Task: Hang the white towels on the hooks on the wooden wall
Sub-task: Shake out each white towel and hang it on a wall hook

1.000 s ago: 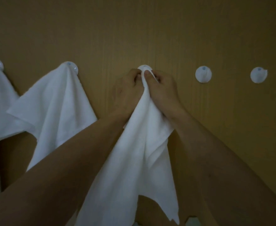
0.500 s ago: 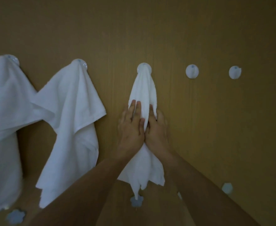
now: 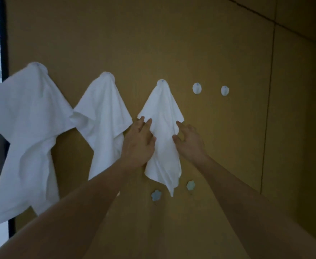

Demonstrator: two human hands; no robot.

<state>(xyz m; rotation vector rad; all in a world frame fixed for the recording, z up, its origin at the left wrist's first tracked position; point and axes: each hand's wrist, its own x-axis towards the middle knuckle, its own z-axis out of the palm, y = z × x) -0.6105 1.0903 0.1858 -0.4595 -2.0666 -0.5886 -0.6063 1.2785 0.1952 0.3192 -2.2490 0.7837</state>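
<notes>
Three white towels hang from round white hooks on the wooden wall. The third towel hangs from the middle hook. My left hand lies with straight fingers on that towel's left edge. My right hand is at its right edge with fingers spread, the fingertips touching the cloth. To the left hang the second towel and the first towel. Two bare hooks, one and another, sit to the right.
Two small pale blue flower-shaped hooks, one and another, sit lower on the wall below the third towel. A dark vertical frame bounds the wall at the left. A wall corner lies at the far right.
My hands slid down from the hook, then parted to either side of the third towel, which now spreads wider. The view pulled back, showing all three towels.
</notes>
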